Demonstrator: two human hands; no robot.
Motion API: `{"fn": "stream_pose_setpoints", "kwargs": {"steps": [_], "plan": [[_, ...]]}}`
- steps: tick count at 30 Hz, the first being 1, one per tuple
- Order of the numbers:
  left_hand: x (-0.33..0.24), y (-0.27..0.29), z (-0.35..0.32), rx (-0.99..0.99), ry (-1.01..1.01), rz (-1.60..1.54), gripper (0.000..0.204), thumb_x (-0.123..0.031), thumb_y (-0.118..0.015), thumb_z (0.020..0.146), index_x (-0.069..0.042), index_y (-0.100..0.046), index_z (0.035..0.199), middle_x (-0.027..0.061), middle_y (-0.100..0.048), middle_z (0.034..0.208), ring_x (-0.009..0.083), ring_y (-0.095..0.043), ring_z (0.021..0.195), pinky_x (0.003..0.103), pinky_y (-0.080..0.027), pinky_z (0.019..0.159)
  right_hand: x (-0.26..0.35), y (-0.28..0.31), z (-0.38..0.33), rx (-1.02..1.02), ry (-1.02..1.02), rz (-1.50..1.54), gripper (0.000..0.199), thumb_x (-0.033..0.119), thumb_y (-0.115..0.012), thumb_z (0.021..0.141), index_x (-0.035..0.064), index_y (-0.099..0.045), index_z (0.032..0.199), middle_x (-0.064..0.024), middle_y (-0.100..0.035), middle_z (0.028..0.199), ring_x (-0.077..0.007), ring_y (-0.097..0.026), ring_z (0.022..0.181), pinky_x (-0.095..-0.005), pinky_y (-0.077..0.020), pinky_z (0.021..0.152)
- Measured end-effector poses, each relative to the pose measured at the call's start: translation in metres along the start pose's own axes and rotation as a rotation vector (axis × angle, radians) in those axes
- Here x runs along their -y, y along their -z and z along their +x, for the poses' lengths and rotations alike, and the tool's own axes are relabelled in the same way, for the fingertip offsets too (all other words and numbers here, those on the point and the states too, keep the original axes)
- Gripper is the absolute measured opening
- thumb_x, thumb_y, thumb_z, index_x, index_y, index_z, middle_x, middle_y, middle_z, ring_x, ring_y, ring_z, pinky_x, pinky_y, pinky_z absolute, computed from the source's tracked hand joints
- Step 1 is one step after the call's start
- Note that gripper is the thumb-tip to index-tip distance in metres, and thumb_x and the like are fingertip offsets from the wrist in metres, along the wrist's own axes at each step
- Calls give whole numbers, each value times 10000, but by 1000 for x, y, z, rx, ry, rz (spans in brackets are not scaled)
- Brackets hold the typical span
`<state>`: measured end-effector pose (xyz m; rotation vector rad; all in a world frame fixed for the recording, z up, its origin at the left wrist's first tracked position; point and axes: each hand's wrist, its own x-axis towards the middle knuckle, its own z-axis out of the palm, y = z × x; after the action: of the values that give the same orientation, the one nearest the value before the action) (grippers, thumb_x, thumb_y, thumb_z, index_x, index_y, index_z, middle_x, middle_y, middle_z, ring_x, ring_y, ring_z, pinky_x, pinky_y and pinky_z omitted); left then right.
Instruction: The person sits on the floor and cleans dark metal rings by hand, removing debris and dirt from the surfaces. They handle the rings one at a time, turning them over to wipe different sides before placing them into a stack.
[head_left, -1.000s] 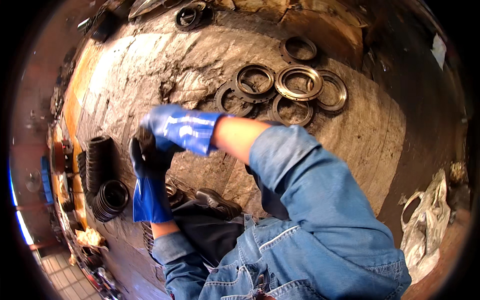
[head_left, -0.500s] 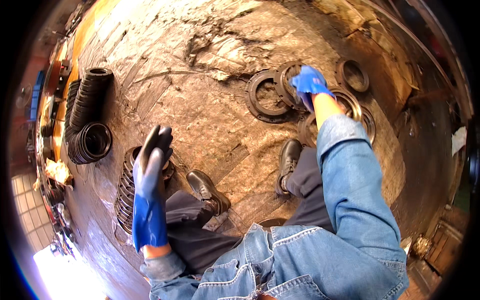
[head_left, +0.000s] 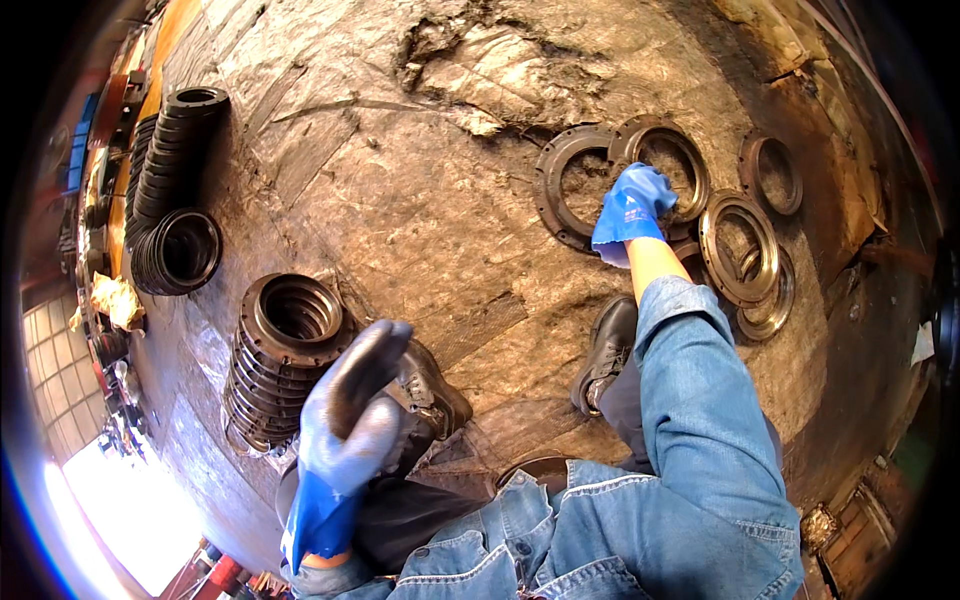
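Note:
My right hand [head_left: 638, 208], in a blue glove, is closed over the near left rim of a dark metal flange ring [head_left: 698, 172]; its fingertips are partly hidden. That ring overlaps a second flange ring [head_left: 552, 190] to its left. Just right of the hand a shinier metal ring [head_left: 712, 250] leans over another ring [head_left: 775, 320]. My left hand [head_left: 345, 445], in a blue glove with a dirty palm, is raised with fingers stretched out, holding nothing. Beside it, to the left, stands a tall stack of dark flange rings [head_left: 262, 345].
Another ring [head_left: 750, 165] lies farther right. Leaning rows of dark rings [head_left: 170, 165] stand at the far left, with a short row [head_left: 150, 265] nearer. Crumpled, dirty sheeting [head_left: 420, 200] covers the floor. My shoes [head_left: 605, 350] rest between the ring groups.
My view has shifted. My left hand has moved right and nearer, away from the stack, uncovering its top. My right hand has come nearer and stays at the flange ring.

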<state>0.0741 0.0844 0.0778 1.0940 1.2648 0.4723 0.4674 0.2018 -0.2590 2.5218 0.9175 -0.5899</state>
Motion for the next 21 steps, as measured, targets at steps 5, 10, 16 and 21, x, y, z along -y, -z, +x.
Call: {"fn": "stream_pose_setpoints", "kwargs": {"steps": [5, 10, 16, 21], "plan": [[-2, -3, 1, 87, 19, -13, 665, -175, -658, 935, 58, -431, 1514, 184, -540, 1503, 254, -478, 1428, 386, -333, 1200, -34, -17, 32, -71, 276, -26, 333, 264, -802, 815, 76, -777, 1090, -150, -747, 1171, -343, -721, 1086, -543, -572, 833], [-14, 6, -19, 145, -8, 191, 587, -202, -660, 978, 30, -485, 1488, 149, -576, 1470, 214, -504, 1386, 351, -358, 1174, -61, 13, -14, -272, 619, 185, 482, 399, -797, 746, -58, -720, 877, -285, -707, 886, -415, -704, 839, -479, -545, 770], [10, 15, -35, 163, -111, 228, 735, -452, -628, 921, 27, -499, 1464, 262, -559, 1456, 355, -517, 1393, 405, -383, 1181, -101, 112, -65, 430, 500, 778, 305, 229, -703, 879, -3, -716, 1076, -72, -723, 874, -221, -663, 745, -406, -537, 709], [18, 7, -25, 142, -171, 94, 710, -422, -657, 944, 31, -499, 1468, 245, -576, 1443, 308, -547, 1363, 381, -413, 1161, -168, 107, -21, 384, 894, 906, 409, 275, -509, 1032, 0, -666, 1290, -154, -707, 1214, -278, -651, 1151, -414, -495, 1011]]}}
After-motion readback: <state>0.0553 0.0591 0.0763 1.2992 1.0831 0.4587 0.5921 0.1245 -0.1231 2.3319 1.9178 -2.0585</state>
